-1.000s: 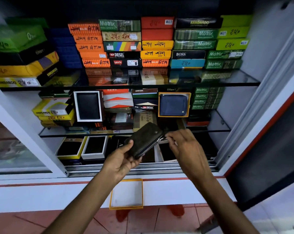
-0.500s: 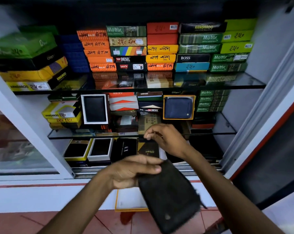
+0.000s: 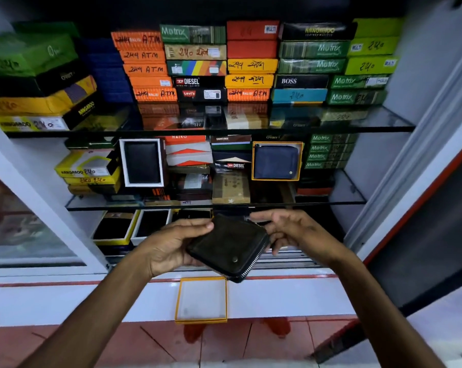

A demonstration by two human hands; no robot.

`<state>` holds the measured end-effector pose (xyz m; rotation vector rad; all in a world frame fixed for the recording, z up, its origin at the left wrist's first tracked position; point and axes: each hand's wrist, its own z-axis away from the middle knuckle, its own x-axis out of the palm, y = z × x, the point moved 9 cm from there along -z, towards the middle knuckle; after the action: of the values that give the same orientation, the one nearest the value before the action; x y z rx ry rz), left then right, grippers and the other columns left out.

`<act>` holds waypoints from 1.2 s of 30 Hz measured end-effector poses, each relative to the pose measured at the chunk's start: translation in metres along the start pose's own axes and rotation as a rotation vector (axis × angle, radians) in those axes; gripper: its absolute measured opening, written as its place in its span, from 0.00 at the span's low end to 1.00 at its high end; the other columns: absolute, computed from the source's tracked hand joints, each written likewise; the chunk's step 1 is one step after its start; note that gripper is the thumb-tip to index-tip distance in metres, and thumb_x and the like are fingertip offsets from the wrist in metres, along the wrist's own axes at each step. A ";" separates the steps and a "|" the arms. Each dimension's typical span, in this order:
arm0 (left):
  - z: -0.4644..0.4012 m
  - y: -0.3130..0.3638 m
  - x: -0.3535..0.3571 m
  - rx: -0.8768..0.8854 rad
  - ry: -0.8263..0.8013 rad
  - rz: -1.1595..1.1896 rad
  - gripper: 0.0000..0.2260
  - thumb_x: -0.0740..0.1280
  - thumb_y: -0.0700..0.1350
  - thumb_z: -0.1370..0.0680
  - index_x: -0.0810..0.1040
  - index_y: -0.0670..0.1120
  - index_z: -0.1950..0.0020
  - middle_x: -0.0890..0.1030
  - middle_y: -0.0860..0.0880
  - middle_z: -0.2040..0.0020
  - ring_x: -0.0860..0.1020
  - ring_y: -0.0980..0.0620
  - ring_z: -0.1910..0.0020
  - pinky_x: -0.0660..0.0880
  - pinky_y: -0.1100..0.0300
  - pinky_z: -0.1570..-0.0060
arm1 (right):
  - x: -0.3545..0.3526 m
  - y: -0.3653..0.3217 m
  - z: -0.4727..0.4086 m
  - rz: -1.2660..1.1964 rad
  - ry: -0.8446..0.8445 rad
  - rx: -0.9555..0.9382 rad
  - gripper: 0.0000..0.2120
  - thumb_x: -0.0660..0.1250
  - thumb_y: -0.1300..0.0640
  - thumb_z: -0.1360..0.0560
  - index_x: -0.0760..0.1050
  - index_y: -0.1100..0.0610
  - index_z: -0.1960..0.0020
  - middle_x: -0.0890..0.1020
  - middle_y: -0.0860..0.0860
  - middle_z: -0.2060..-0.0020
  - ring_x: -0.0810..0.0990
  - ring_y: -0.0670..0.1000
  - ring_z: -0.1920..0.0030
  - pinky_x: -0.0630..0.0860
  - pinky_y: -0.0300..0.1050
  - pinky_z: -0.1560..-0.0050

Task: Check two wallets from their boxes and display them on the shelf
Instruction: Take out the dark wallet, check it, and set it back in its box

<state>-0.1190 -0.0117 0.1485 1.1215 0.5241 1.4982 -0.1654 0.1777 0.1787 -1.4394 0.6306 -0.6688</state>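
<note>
A dark olive zip wallet with a small stud is held in front of the bottom shelf, my left hand gripping its left side. My right hand hovers at the wallet's right zip edge, fingers spread; contact is unclear. Below, on the white ledge, lies an empty box with an orange rim. On the middle glass shelf a blue zip wallet stands upright in an orange-rimmed box, and a black wallet stands in a white-rimmed box.
Stacks of coloured wallet boxes fill the top glass shelf and the back of the middle one. Open boxes with black wallets sit on the bottom shelf at left. A white cabinet frame slants at left, sliding-door rails at right.
My left hand raised the wallet from low near the ledge back up in front of the bottom shelf. My right hand came down from the middle shelf to the wallet's right edge.
</note>
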 end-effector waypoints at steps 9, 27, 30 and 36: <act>-0.001 0.000 -0.007 -0.014 -0.046 -0.058 0.28 0.80 0.47 0.36 0.81 0.41 0.38 0.84 0.41 0.45 0.83 0.48 0.50 0.83 0.55 0.58 | 0.012 -0.011 -0.003 0.124 -0.049 -0.073 0.07 0.68 0.64 0.25 0.80 0.55 0.49 0.83 0.46 0.65 0.78 0.43 0.67 0.77 0.36 0.66; 0.010 -0.004 0.042 -0.069 -0.287 -0.191 0.18 0.70 0.40 0.26 0.78 0.36 0.37 0.85 0.43 0.50 0.84 0.52 0.54 0.81 0.62 0.55 | 0.028 -0.020 -0.032 0.372 0.098 -0.267 0.06 0.69 0.65 0.25 0.77 0.58 0.49 0.80 0.50 0.60 0.77 0.43 0.59 0.73 0.33 0.56; 0.006 0.001 0.026 -0.043 -0.108 -0.129 0.11 0.70 0.43 0.27 0.84 0.40 0.47 0.85 0.42 0.54 0.84 0.49 0.57 0.82 0.54 0.59 | 0.007 -0.004 -0.037 0.107 0.249 -0.146 0.11 0.68 0.65 0.24 0.76 0.61 0.41 0.82 0.53 0.56 0.80 0.45 0.59 0.77 0.34 0.56; 0.011 0.010 -0.006 0.075 0.145 -0.097 0.16 0.72 0.47 0.31 0.82 0.42 0.46 0.85 0.43 0.51 0.84 0.48 0.55 0.82 0.54 0.63 | 0.003 0.030 0.001 -0.106 0.292 0.201 0.27 0.57 0.37 0.24 0.82 0.57 0.46 0.87 0.55 0.58 0.84 0.51 0.63 0.81 0.43 0.65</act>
<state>-0.1150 -0.0224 0.1600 1.0345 0.7307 1.4921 -0.1615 0.1769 0.1489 -1.2041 0.6939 -1.0091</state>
